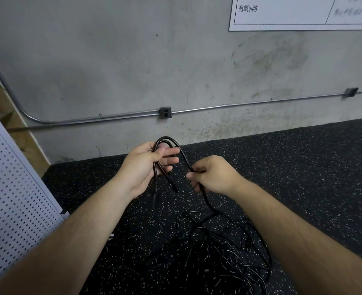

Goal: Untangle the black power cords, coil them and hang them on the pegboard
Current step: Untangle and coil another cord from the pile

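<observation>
Nearest the camera, the tangled cords (222,252) are lying in a loose black heap on the speckled floor (303,167), so most of the untangling is likely not yet done. One cord (206,199) is rising out of the heap into the right hand (215,175), whose grip is clenching round it, fingers curled, probably feeding slack and keeping the strand taut and free of the pile. Just beyond, the left hand (146,165) is acting as the coil holder: thumb and fingers are pinching a few loops (168,139) that are arching above it, with the plug end (155,198) dangling below the palm (weight helps the loops hang even). Both hands are working close together, well above the floor, so each new turn can stack onto the last. The pegboard (12,188) is leaning at far left, apart from the hands, nothing visibly hanging on it. Farthest back, a wall socket (165,112) is sitting on a conduit (239,104).
</observation>
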The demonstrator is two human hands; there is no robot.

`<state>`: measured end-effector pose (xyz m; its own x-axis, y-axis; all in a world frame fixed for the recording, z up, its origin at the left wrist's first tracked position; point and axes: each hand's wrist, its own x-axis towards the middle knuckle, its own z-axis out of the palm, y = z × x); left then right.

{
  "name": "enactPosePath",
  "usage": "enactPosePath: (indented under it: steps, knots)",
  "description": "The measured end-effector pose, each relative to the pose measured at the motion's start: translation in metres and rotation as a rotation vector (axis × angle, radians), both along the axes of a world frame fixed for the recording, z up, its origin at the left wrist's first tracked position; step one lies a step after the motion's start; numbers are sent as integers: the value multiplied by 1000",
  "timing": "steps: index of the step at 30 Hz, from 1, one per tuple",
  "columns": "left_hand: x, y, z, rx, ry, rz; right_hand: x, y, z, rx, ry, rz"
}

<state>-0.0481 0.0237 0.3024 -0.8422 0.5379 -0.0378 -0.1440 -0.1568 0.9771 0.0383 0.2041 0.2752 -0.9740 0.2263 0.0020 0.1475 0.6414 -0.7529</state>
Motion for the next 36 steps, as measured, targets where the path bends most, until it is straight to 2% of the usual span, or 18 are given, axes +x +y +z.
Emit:
enactPosePath:
  steps: [4, 10, 15, 16, 19, 20, 24, 26, 29, 32, 34, 36]
  knots:
    - [0, 2, 2, 80, -40, -66, 2, -10, 1, 0, 24, 57]
    - [0, 7, 0, 109, -60, 6, 6, -23, -2, 2, 83, 54]
    - [4, 9, -2, 168, -36, -57, 6, -30, -1, -52, 140, 83]
    - [5, 9, 0, 191, -24, -68, 6, -32, -3, -103, 132, 93]
    - [4, 4, 9, 285, 29, -81, 5, -31, -15, -426, 89, 184]
    - [2, 1, 13, 324, 33, -81, 6, -27, -21, -449, 50, 229]
    - [-7, -14, 28, 432, 16, -27, 13, -13, -62, -73, -289, 365]
    - [-12, -20, 32, 456, 9, 4, 14, -9, -87, 11, -396, 356]
    - [-17, -26, 30, 428, 6, 7, 13, -3, -102, 115, -430, 271]
    - [-18, -28, 28, 321, 40, -38, 6, 8, -90, 324, -447, 305]
    - [-15, -27, 25, 208, 82, -72, 1, 10, -72, 492, -409, 365]
    - [-11, -24, 19, 104, 118, -95, -2, 8, -53, 567, -300, 388]
